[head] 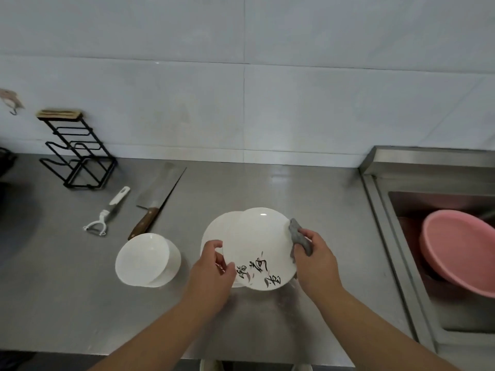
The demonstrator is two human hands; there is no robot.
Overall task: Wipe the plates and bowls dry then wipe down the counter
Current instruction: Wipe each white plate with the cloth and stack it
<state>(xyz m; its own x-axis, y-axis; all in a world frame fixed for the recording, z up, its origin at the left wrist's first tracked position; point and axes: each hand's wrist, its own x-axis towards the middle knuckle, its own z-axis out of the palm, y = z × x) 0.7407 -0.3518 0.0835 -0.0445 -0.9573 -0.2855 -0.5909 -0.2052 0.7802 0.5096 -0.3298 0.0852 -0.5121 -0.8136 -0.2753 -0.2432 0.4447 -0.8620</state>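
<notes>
Left hand [214,266] pinches the near left rim of a white plate [259,236] with dark brush lettering, thumb on the face and fingers curled behind the edge, holding it lifted and tilted. Right hand [316,261] grips a bunched grey cloth [300,238] and presses it against the plate's right rim. A second white plate [217,231] shows behind and to the left of the held one, partly covered by it; whether the two touch cannot be told. Just left of them a stack of white bowls [144,259] sits on the steel tabletop [67,290]. Farther back on the left lie a cleaver [158,199] with a wooden handle and a white peeler [107,212], apart from each other, with a black wire rack [77,156] near the wall. At the right, a sink [401,236] holds a pink basin [460,250].
</notes>
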